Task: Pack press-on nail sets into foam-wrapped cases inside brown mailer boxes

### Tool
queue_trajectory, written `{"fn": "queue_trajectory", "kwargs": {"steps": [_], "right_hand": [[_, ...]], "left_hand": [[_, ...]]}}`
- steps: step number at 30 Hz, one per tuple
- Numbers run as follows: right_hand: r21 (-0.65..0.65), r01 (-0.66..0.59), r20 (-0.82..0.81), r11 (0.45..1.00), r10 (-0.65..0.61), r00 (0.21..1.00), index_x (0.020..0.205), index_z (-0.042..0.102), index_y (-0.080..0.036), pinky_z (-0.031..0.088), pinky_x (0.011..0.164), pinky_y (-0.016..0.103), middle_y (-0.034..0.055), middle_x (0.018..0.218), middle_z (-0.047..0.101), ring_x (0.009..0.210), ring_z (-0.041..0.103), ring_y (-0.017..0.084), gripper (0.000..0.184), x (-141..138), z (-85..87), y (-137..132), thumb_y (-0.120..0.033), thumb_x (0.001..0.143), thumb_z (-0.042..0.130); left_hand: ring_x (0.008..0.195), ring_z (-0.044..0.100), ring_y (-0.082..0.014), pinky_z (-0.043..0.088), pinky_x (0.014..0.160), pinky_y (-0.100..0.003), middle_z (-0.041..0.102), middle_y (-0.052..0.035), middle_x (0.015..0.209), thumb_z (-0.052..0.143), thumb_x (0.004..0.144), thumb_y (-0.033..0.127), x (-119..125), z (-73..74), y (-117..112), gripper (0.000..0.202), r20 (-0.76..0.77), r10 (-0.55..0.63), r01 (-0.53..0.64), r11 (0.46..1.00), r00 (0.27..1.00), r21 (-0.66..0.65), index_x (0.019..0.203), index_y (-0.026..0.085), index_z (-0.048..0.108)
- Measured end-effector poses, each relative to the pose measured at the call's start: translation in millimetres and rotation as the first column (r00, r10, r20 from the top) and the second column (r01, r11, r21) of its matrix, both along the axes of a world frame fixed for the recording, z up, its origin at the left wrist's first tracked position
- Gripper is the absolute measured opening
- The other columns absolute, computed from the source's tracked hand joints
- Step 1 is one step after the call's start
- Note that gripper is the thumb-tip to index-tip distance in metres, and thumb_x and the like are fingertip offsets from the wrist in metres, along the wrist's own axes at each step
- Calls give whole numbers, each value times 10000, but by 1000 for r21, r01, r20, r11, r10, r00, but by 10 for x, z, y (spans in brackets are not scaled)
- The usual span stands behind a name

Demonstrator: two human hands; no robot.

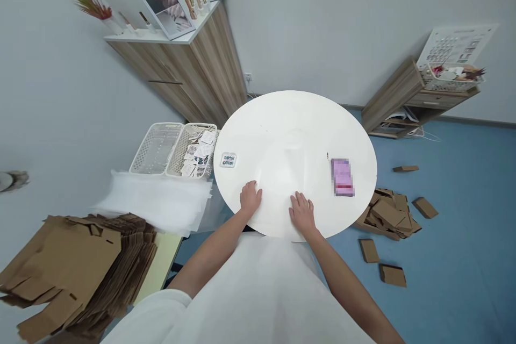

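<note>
A thin, whitish see-through sheet [295, 164] lies flat on the round white table [290, 113], its edges barely showing against the top. My left hand [250, 199] rests at the sheet's near left, fingers a little bent and apart. Toward its near right edge, my right hand [303, 214] lies palm down with the fingers spread. Neither hand has anything lifted in it. On the table's left is a small clear case [228, 159] with rows of dark greenish pieces. Over on the right sits a purple packet [342, 177], blurred out.
Left of the table stand white baskets, one holding small cards [197, 150]. Closer are stacked translucent sheets [157, 199] and flattened cardboard boxes [80, 263]. Folded brown boxes [389, 212] lie on the floor at right. A wooden cabinet [201, 70] and shelf [395, 91] stand behind.
</note>
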State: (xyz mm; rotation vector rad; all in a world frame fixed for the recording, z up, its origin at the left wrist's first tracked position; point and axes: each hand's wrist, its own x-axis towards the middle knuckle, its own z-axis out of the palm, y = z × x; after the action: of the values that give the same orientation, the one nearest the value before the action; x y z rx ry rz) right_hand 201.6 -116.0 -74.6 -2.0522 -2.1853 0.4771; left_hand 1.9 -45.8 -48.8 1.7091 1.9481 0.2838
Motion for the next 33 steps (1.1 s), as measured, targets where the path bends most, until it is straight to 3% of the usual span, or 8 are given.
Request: {"fn": "queue_trajectory", "kwargs": {"steps": [2,5,9,17,22,26,30,33], "right_hand": [[-10,5,10,1000,-5,1000,1209,410,-188,177,980,457,108,1350,348,1254,261,244,411,3,1,10,-225,802,355],[-28,1,9,1000,-1,1000,1199,420,-193,165,980,471,111,1359,333,1253,264,251,412,24,31,73,-239,793,369],[-50,24,23,998,-22,999,1165,443,-197,139,982,487,114,1362,326,1257,255,258,392,39,71,190,-248,781,380],[-80,68,71,994,-62,996,1138,458,-187,133,978,489,116,1359,327,1264,235,259,376,32,118,297,-237,772,387],[-2,104,89,995,-104,991,1135,462,-179,148,982,478,115,1348,347,1250,262,257,370,-153,199,365,-237,780,376],[40,47,13,998,-47,999,1136,467,-189,185,986,463,103,1327,380,1229,298,252,370,-556,272,628,-223,776,387],[-17,-14,-218,1000,10,976,1153,461,-172,302,962,412,103,1277,433,1184,372,234,405,-1086,275,1014,-243,756,424],[-140,-9,-444,990,-55,894,1189,432,-178,346,958,379,86,1263,448,1170,402,205,452,-1454,232,1277,-245,742,438]], "left_hand": [[1147,400,-266,301,933,-403,477,-116,1213,484,763,287,-12,13,-73,383,-51,-172,176,981,984,82,1136,204,457],[1244,273,-262,150,1028,-422,398,-78,1306,517,743,301,-25,8,-197,416,-92,-390,396,916,916,66,1152,254,459],[1288,170,-265,27,1042,-463,303,-59,1374,512,746,319,-27,-23,-250,469,-123,-416,418,908,901,-8,1204,275,416],[1300,132,-268,0,1042,-466,250,-52,1400,520,739,307,-8,-72,-115,502,-4,-403,402,915,915,-25,1225,272,400],[1297,138,-271,7,1047,-443,231,-39,1407,530,735,348,-133,-45,-84,510,109,-332,328,943,937,57,1226,281,409],[1296,137,-272,62,1045,-444,181,-61,1422,492,760,391,-472,-2,112,566,152,-125,116,991,981,67,1284,246,334],[1296,136,-270,118,1040,-444,148,-82,1428,467,776,399,-931,-66,408,639,214,108,-124,990,971,62,1333,204,223],[1301,134,-241,129,1056,-394,167,-87,1421,460,787,355,-1209,-168,608,645,310,174,-209,975,935,81,1343,183,185]]}}
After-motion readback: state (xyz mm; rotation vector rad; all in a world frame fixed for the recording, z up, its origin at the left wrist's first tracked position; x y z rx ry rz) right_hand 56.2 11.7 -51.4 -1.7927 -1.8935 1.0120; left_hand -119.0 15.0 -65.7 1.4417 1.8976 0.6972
